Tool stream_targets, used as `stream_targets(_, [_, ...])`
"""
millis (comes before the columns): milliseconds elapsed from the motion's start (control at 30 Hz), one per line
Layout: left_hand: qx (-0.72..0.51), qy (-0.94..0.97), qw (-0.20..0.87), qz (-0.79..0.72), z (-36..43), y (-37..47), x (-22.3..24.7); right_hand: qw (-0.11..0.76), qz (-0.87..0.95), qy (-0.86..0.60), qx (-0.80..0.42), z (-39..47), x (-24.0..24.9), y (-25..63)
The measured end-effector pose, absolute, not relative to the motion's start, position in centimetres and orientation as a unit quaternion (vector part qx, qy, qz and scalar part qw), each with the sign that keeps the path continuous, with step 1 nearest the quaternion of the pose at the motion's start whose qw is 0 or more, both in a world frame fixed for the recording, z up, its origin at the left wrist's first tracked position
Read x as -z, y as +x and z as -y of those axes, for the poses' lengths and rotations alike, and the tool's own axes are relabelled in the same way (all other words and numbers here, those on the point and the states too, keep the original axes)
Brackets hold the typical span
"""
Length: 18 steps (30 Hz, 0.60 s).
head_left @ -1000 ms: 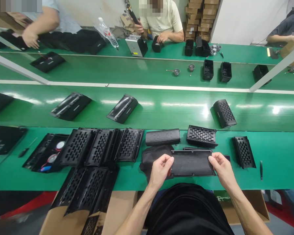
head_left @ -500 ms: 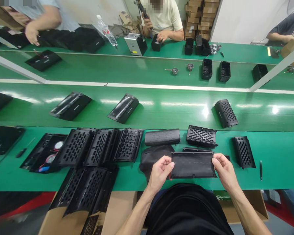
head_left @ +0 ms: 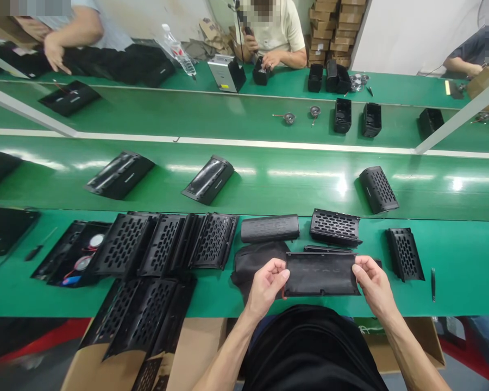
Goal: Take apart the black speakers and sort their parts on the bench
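Between my two hands is a black rectangular plastic panel, held level above the green bench with faint raised lettering across its face. My left hand pinches its left end, thumb on the near face. My right hand grips the right end the same way. Just behind the panel lies a black cloth, partly covered by my left hand. Beyond are a rounded black casing and a slotted black shell. A second slotted shell lies right of my right hand.
Several slotted black shells are stacked at left, more over a cardboard box. A screwdriver lies far left, a dark slim tool at right. Black casings sit on the green belt. Co-workers sit across it.
Both hands keep hold of the panel in nearly the same place. Its tilt has shifted slightly, so the lettering shows now. Casings on the belt have moved a little to the right.
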<state>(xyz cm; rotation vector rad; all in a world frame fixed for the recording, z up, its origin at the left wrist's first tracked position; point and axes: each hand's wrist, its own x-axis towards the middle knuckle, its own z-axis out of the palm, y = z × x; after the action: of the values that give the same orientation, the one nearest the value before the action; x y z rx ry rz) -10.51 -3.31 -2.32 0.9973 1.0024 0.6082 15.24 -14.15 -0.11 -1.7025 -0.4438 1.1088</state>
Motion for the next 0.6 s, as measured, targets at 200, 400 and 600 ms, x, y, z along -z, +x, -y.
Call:
stream_targets(200, [-0.277, 0.451, 0.726, -0.44, 3.3, -10.87, 2.35, 0.514, 0.181, -0.7, -0.461, 14.34, 0.12, 15.38])
stream_targets(400, [-0.298, 0.441, 0.728, -0.433, 3.3, -10.87, 2.43, 0.53, 0.173, -0.683, -0.472, 14.41, 0.48, 15.52])
stream_targets(600, [-0.282, 0.371, 0.77, -0.437, 3.4, -10.42, 2.21, 0.537, 0.154, -0.655, -0.509, 14.27, 0.27, 15.46])
